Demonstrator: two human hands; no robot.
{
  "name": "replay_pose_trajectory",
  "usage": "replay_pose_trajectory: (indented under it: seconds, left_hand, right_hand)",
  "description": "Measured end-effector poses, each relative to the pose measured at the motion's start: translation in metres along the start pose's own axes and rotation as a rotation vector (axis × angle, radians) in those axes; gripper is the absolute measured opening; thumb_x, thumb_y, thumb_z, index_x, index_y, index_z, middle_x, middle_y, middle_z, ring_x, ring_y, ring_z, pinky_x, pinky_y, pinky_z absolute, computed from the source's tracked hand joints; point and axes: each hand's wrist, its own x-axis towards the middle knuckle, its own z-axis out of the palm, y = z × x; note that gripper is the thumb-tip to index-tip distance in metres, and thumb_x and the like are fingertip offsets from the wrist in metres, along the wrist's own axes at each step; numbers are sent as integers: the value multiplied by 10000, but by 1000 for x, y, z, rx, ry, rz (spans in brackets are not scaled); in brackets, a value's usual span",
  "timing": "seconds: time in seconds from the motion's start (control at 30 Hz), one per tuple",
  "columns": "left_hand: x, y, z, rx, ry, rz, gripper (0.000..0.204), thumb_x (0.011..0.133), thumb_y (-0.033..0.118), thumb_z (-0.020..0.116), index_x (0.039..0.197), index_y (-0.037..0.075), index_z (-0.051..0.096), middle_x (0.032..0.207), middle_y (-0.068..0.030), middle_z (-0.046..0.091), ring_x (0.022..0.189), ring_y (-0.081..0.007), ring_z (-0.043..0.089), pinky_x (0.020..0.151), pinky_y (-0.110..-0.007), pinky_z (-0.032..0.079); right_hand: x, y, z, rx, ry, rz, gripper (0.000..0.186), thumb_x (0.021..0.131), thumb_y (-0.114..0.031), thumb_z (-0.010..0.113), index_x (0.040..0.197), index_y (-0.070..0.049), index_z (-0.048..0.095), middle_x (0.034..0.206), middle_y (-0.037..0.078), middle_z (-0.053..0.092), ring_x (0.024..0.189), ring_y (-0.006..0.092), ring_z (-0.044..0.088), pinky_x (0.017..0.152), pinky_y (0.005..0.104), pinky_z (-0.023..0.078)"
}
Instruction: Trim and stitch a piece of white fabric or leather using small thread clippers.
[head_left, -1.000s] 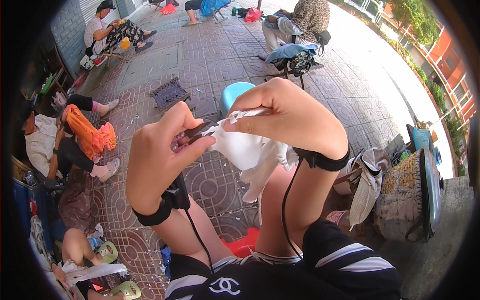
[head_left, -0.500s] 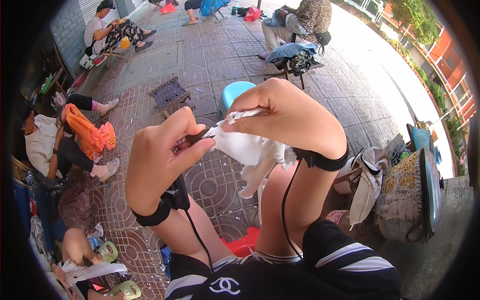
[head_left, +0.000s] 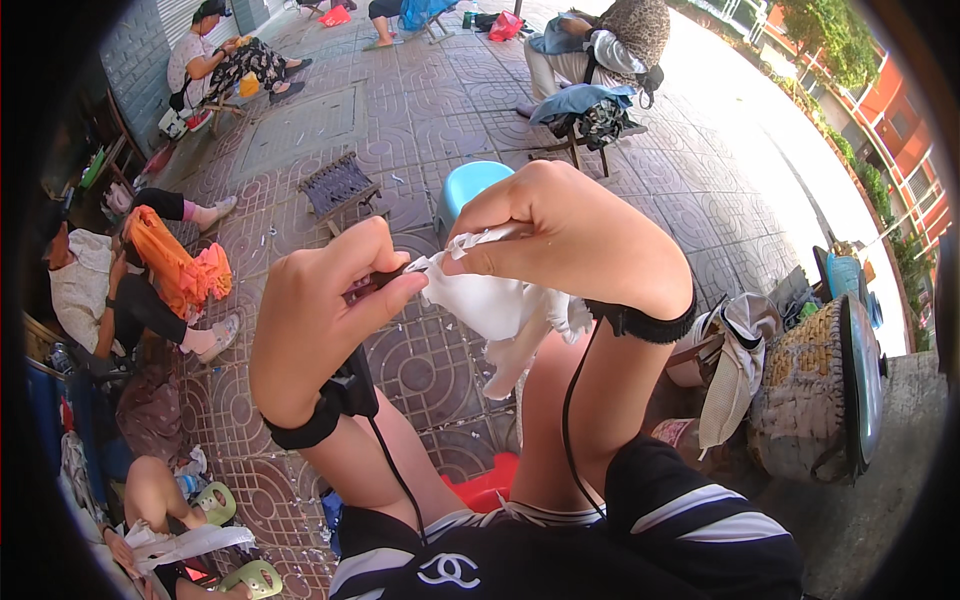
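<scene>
In front of my lap both hands are raised and nearly meet. My left hand (head_left: 308, 315) pinches a small dark tool (head_left: 386, 277) between thumb and fingers; its exact kind is mostly hidden by the fingers. The tool's end meets the edge of a thin white cloth (head_left: 485, 303) with ruffled edges. My right hand (head_left: 585, 230) is closed on that cloth near its upper edge, thumb and fingertips pressed together. The rest of the cloth hangs loosely below the right hand, over my knees.
A light-blue plastic stool (head_left: 470, 185) stands ahead, beside a low folding stool (head_left: 342, 190). To the right is a woven basket (head_left: 795, 395); something red (head_left: 485, 485) lies between my legs. Other people sit around, one at left with orange cloth (head_left: 170, 255). White scraps dot the paving.
The tool's dark tip, visible earlier, is now covered by the cloth's edge. My left hand has shifted slightly, and the hanging cloth has swung a little. Both grips stay closed.
</scene>
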Motion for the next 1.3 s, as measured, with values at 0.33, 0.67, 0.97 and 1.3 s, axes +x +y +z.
replay_pose_trajectory:
  seconds: [0.33,0.67,0.97,1.3]
  left_hand:
    - [1,-1,0,57,-13,-16,270,813,186,732,812,25,516,651,-102,587,524,-255,559,512,-322,429]
    - [1,-2,1,-13,3,-40,323,808,249,750,890,38,519,705,-98,639,590,-253,644,545,-316,467]
    - [4,0,5,-21,18,-36,322,826,258,739,879,42,507,679,-90,627,552,-227,615,523,-310,444]
    - [4,-2,5,-40,28,-36,328,828,244,740,873,36,491,671,-89,612,522,-203,584,513,-305,430]
  right_hand:
    - [1,0,-3,-52,-56,28,181,836,-128,705,891,43,683,689,109,612,609,120,544,578,289,440]
    - [-3,8,-8,49,58,152,230,874,-170,717,856,53,661,634,10,491,601,41,397,525,249,335]
    - [-1,5,-5,30,78,95,236,881,-176,711,822,40,639,597,-1,454,575,38,373,507,254,319]
    - [-1,-4,-5,64,65,93,258,882,-187,714,802,40,620,592,3,418,567,51,358,498,265,309]
